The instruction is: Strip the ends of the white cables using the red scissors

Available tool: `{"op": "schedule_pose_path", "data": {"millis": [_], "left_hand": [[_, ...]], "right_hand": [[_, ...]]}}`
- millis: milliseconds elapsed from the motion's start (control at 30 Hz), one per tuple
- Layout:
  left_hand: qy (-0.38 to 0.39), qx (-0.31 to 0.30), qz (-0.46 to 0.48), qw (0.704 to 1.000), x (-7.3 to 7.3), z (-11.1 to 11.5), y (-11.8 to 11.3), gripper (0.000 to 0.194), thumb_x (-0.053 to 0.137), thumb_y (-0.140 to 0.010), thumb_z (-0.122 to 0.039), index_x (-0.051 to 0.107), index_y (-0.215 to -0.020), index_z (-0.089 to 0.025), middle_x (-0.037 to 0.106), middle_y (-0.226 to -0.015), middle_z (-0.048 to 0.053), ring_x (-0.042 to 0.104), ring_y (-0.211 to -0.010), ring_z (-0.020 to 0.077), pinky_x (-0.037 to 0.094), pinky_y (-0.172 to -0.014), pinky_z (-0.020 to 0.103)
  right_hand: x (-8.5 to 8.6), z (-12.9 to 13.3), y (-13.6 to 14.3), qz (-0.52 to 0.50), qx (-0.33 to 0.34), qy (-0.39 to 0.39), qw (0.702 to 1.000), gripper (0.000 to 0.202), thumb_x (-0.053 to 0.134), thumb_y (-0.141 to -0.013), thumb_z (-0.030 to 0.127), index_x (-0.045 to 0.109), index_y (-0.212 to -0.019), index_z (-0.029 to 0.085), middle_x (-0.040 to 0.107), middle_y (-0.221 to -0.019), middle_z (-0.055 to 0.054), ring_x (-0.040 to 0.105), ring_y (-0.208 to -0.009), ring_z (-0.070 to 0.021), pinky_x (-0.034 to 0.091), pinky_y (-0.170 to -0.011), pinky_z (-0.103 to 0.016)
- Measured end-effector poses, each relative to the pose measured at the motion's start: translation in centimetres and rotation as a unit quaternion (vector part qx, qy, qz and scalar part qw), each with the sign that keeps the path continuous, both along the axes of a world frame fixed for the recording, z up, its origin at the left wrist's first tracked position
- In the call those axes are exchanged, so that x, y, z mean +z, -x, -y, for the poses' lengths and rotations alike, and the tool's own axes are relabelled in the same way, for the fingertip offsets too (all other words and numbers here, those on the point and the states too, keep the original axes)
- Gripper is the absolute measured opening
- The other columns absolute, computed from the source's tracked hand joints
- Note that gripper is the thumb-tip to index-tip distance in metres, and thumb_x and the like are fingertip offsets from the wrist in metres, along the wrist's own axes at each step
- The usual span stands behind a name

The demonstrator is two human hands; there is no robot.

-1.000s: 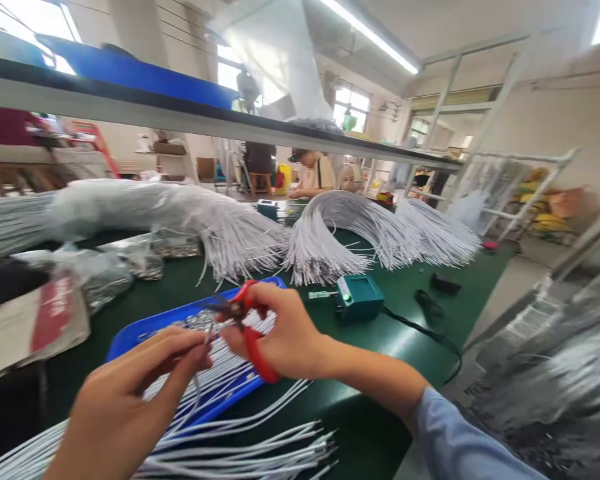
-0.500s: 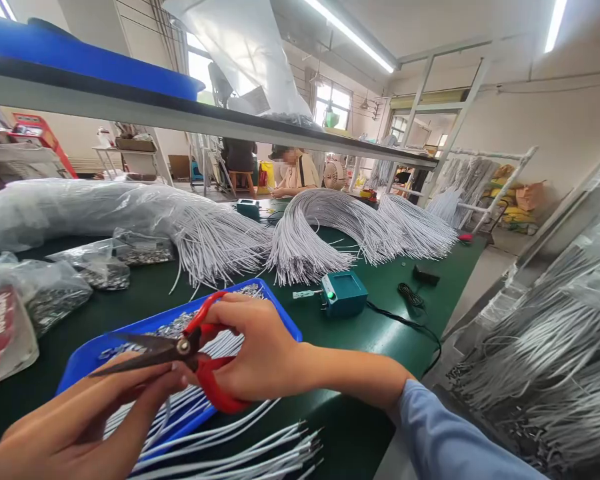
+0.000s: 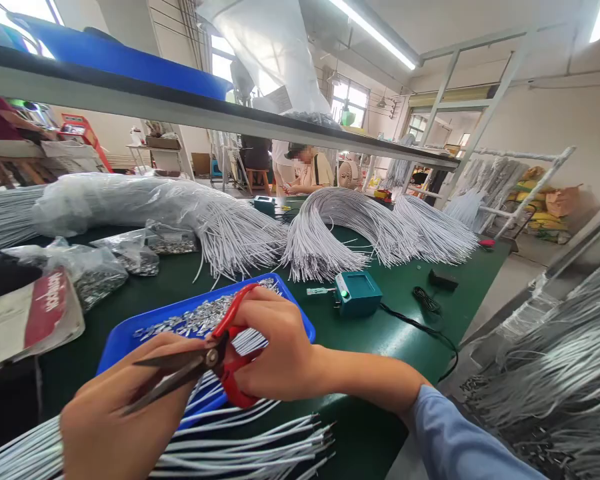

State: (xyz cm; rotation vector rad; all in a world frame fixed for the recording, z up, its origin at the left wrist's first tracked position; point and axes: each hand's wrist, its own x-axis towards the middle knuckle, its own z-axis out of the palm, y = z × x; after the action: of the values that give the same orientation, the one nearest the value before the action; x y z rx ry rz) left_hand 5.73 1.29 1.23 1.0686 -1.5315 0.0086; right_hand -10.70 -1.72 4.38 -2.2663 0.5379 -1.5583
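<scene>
Red-handled scissors (image 3: 211, 359) are in my right hand (image 3: 275, 347), its fingers through the loops and the blades a little apart, pointing left. Behind the blades is my left hand (image 3: 130, 400), its fingers bent and pressed together near the scissors' pivot; what they pinch is hidden. Beyond both hands lies a blue tray (image 3: 107, 343) with small metal pieces (image 3: 195, 320) and white wires across it. More white wires (image 3: 260, 443) with dark tips lie on the table below my hands.
A teal device (image 3: 359, 293) with a green light and black cable stands right of the tray. Behind it lie bundles of white wires (image 3: 315, 240). Bags of metal parts (image 3: 97, 283) are at left. A shelf (image 3: 260, 123) crosses above; a person (image 3: 313, 170) sits beyond.
The view has shifted left, so the table appears further right. My left hand has moved right and turned, with its back now more toward the camera. The scissors stay in my right hand.
</scene>
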Motion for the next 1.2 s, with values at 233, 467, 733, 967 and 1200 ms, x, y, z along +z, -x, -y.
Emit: {"op": "schedule_pose_path", "data": {"millis": [233, 467, 733, 967, 1200], "left_hand": [[0.062, -0.043, 0.045, 0.996, 0.9, -0.6, 1.3, 0.008, 0.067, -0.077, -0.017, 0.065, -0.072, -0.023, 0.065, -0.068, -0.006, 0.059, -0.056, 0.01, 0.047, -0.053, 0.02], [0.05, -0.044, 0.023, 0.997, 0.6, -1.3, 1.9, 0.011, 0.066, -0.078, -0.011, 0.063, -0.068, -0.016, 0.062, -0.063, -0.001, 0.057, -0.056, 0.0093, 0.047, -0.054, 0.02], [-0.013, -0.075, -0.035, 0.996, 1.0, -1.4, 1.8, 0.008, 0.066, -0.079, -0.013, 0.065, -0.072, -0.016, 0.063, -0.066, 0.0, 0.057, -0.058, 0.0103, 0.049, -0.054, 0.02], [-0.06, -0.132, -0.006, 0.989, 0.9, -1.6, 1.8, 0.018, 0.053, -0.088, -0.013, 0.063, -0.074, -0.017, 0.063, -0.064, 0.001, 0.057, -0.059, 0.0116, 0.047, -0.057, 0.022], [-0.056, -0.15, -0.005, 0.987, 0.7, -1.6, 1.9, 0.019, 0.05, -0.089, -0.013, 0.066, -0.079, -0.017, 0.062, -0.062, 0.001, 0.058, -0.058, 0.0123, 0.046, -0.055, 0.022]], "right_hand": [[-0.7, -0.5, -0.2, 0.084, 0.018, 0.015, 0.996, 0.016, 0.054, -0.065, 0.007, 0.048, -0.069, 0.021, 0.057, -0.068, 0.0, 0.05, -0.066, -0.0142, 0.044, -0.061, -0.028], [-1.7, -1.7, -0.2, 0.077, 0.005, -0.136, 0.988, 0.019, 0.062, -0.075, 0.014, 0.045, -0.069, 0.02, 0.049, -0.068, 0.002, 0.046, -0.063, -0.0124, 0.039, -0.059, -0.027], [-1.0, -1.3, 0.3, 0.118, 0.023, -0.164, 0.979, 0.014, 0.06, -0.079, 0.016, 0.049, -0.073, 0.021, 0.062, -0.079, -0.001, 0.057, -0.071, -0.0145, 0.047, -0.065, -0.029], [0.1, 0.4, 1.0, 0.031, 0.111, -0.237, 0.965, 0.013, 0.062, -0.078, 0.02, 0.05, -0.073, 0.02, 0.07, -0.092, -0.006, 0.063, -0.086, -0.0191, 0.052, -0.073, -0.033], [-0.2, 0.9, 1.0, 0.027, 0.152, -0.242, 0.958, 0.019, 0.067, -0.075, 0.022, 0.049, -0.07, 0.02, 0.063, -0.076, -0.002, 0.057, -0.069, -0.014, 0.048, -0.063, -0.028]]}}
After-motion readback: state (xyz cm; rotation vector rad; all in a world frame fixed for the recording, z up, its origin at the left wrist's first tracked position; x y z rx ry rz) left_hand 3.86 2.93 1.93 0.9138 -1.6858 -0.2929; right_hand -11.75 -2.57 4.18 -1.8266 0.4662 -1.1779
